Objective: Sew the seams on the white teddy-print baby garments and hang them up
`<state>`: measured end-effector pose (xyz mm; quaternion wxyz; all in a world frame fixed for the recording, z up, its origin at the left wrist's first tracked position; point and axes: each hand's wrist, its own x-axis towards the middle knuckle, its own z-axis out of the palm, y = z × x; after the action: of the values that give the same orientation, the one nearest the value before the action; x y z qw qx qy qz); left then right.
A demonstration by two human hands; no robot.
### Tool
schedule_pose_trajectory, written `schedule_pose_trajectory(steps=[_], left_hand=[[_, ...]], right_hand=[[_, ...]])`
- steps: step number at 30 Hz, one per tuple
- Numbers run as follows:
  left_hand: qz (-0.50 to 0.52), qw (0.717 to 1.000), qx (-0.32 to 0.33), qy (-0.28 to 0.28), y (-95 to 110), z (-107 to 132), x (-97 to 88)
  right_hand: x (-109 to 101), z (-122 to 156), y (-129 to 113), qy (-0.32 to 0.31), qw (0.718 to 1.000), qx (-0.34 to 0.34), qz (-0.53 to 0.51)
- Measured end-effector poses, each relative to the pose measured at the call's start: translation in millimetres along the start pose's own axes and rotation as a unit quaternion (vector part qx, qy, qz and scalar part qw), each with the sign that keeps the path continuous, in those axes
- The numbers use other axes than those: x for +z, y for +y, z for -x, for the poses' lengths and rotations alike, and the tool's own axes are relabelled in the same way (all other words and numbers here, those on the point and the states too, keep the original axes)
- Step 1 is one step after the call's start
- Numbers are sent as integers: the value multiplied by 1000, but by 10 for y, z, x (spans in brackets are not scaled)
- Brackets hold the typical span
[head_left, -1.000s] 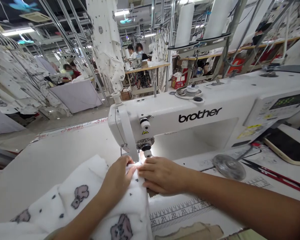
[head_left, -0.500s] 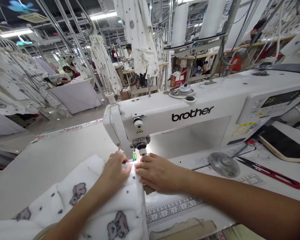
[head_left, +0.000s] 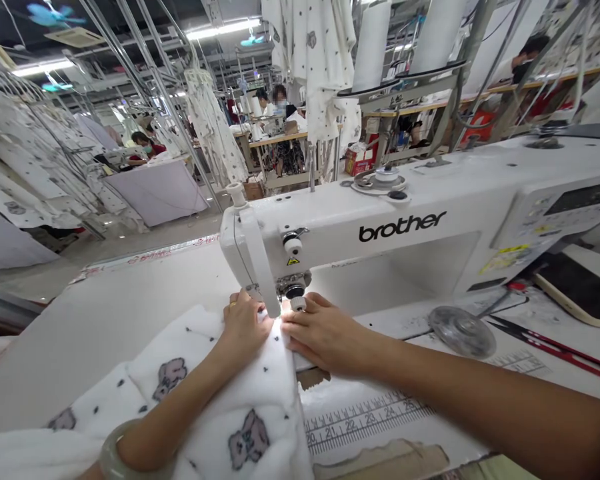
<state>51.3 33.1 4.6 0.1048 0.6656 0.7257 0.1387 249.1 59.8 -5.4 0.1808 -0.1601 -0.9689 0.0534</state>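
A white fleecy fabric point(head_left: 275, 393) with printed bears and small dark marks lies on the machine bed, its edge under the needle area of a white sewing machine point(head_left: 325, 230). My left hand point(head_left: 245, 325), with a ring, pinches the fabric just left of the presser foot; a pale bangle point(head_left: 114, 453) circles that wrist. From the right, my right hand point(head_left: 325, 333) has its bent fingers closed on the fabric edge close to the needle. The machine's head and my fingers hide the stitching point.
A clear round disc point(head_left: 463, 331), red-handled thread snips point(head_left: 555, 347) and a phone point(head_left: 580, 287) lie right of my arm. A printed ruler scale point(head_left: 365, 423) runs along the table's front. Thread cones point(head_left: 373, 47), hanging garments point(head_left: 213, 123) and people at other machines are beyond.
The view has shifted slightly left, so the machine and hands sit farther right. A hanging garment has swung aside, revealing another person behind. Both hands stay on the fabric by the needle.
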Motion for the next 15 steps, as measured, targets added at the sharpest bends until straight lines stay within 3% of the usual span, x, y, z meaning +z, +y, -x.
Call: schedule_pose_trajectory(steps=[9, 15], left_hand=[[-15, 999, 3, 29, -90, -42, 106], [-18, 999, 8, 38, -28, -22, 84]], right_hand=[[-26, 0, -3, -7, 1000, 17, 13], [-49, 11, -2, -17, 999, 21, 20]])
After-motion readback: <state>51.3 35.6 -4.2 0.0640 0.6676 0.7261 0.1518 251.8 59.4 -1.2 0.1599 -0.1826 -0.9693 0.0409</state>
